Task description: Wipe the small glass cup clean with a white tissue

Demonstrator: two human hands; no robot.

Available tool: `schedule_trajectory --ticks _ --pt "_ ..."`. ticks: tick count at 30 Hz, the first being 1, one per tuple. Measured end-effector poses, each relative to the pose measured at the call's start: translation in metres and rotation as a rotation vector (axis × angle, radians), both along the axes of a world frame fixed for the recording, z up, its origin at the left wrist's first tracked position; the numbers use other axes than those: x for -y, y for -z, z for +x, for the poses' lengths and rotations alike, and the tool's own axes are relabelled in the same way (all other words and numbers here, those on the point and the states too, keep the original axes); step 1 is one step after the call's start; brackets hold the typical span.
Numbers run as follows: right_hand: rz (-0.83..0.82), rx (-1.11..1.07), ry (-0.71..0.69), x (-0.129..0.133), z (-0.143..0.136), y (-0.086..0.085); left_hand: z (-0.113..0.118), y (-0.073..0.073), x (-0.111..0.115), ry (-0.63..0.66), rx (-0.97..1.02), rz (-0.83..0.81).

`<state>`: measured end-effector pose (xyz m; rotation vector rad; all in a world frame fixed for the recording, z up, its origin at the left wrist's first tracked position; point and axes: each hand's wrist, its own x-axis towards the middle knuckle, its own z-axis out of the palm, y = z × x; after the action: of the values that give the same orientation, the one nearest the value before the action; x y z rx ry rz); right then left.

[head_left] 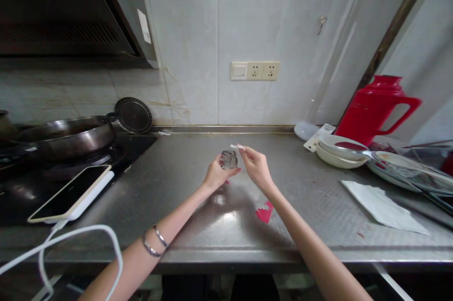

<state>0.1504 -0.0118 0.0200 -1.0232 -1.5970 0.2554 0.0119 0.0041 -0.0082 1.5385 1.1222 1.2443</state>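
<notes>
My left hand (216, 173) is closed around a small clear glass jar (229, 160), holding it above the middle of the steel counter (184, 169). Just to the right, my right hand (255, 164) pinches a small white piece of tissue (235, 146) between thumb and fingers. The tissue is close to the jar's upper edge; whether they touch I cannot tell. Below my right wrist, a pink heart-shaped paper piece (264, 213) with a ragged, silvery upper edge lies on the counter.
On the left, a pan (67, 138) sits on the stove, with a phone (71, 193) and white cable (81, 230) in front. A red thermos jug (377, 107), stacked bowls (341, 152), plates (410, 169) and a folded white tissue sheet (384, 206) are on the right.
</notes>
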Motion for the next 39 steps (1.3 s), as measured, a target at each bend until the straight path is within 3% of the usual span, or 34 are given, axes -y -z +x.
schedule_trajectory --ticks 6,11,19,23,27,33,39 --pt "-0.283 -0.187 -0.444 -0.013 -0.002 0.007 0.0 0.002 -0.002 0.018 0.012 -0.004" --pt "-0.405 -0.25 -0.621 -0.008 0.005 0.007 0.001 0.002 -0.002 0.045 0.034 0.009" --pt "-0.405 -0.289 -0.562 -0.009 0.008 0.004 0.003 0.004 0.001 0.176 0.09 0.044" --pt "-0.483 -0.38 -0.539 -0.005 0.01 -0.002 -0.002 0.008 -0.002 0.262 -0.042 0.116" --pt "-0.595 -0.442 -0.524 -0.003 0.013 -0.005 -0.011 0.011 -0.009 0.206 -0.214 0.245" --pt "-0.707 -0.488 -0.545 -0.001 0.01 -0.002 -0.015 0.006 -0.008 0.162 -0.291 0.438" --pt "-0.886 -0.463 -0.543 0.0 0.016 -0.004 -0.009 0.002 0.002 0.154 -0.243 0.37"
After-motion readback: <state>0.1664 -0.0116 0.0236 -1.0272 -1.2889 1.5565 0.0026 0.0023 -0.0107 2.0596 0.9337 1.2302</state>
